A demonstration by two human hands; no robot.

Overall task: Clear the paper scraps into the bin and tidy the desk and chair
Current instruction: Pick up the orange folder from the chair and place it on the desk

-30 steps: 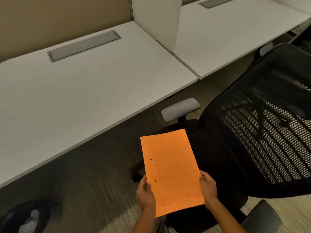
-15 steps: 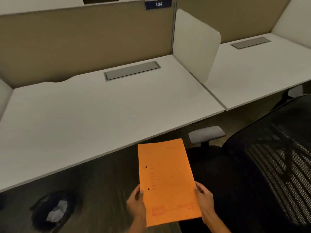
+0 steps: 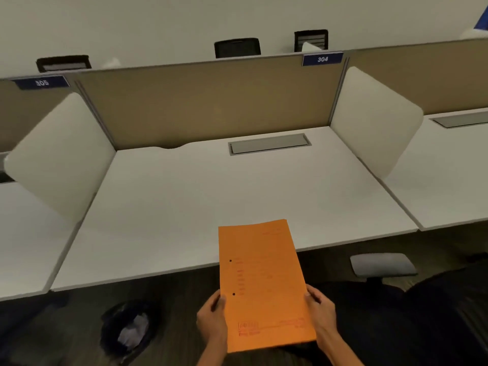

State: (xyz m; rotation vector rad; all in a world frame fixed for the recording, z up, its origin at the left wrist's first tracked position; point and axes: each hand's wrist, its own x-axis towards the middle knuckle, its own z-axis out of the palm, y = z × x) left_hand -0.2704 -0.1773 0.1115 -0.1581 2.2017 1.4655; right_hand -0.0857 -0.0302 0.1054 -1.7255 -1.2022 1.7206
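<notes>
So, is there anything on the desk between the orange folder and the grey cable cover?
No. In the head view the white desk is bare between the orange folder and the grey cable cover.

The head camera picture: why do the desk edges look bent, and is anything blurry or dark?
Head view: wide-angle lens bows the desk edges; the "305" sign is smeared while "304" reads clearly; the floor and bin sit in dim shadow; the orange folder stays sharp.

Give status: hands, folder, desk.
Left hand and right hand both gripping orange folder by its side edges. Folder held over desk front edge. Bin on floor, left, holds paper.
</notes>
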